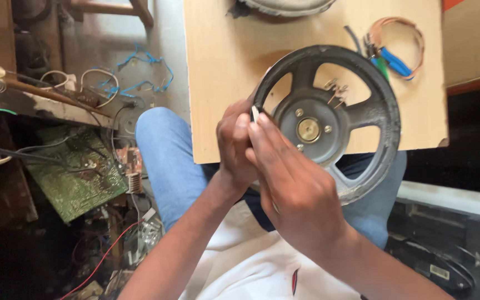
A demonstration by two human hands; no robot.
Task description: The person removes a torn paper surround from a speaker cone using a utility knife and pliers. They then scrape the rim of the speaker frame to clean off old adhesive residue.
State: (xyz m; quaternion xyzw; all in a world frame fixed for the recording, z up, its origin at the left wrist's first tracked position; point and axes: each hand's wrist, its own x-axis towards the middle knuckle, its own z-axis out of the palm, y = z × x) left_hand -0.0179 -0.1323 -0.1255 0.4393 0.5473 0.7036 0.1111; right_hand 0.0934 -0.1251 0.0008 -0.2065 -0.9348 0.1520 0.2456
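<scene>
A dark round metal speaker frame [362, 111] with spokes and a brass centre lies on a light wooden board [223, 61], its near rim hanging over the board's edge above my lap. My left hand [234, 147] grips the frame's left rim. My right hand [295, 189] lies over the left hand and pinches a small white strip [255, 114] against that rim. Thin wire leads [337, 91] stick up from one spoke.
A coil of copper wire with blue-handled pliers [395, 55] lies at the board's far right. Another round frame [287, 5] sits at the far edge. A green circuit board [76, 172], loose wires and parts litter the floor at left. Dark casing [451, 250] lies right.
</scene>
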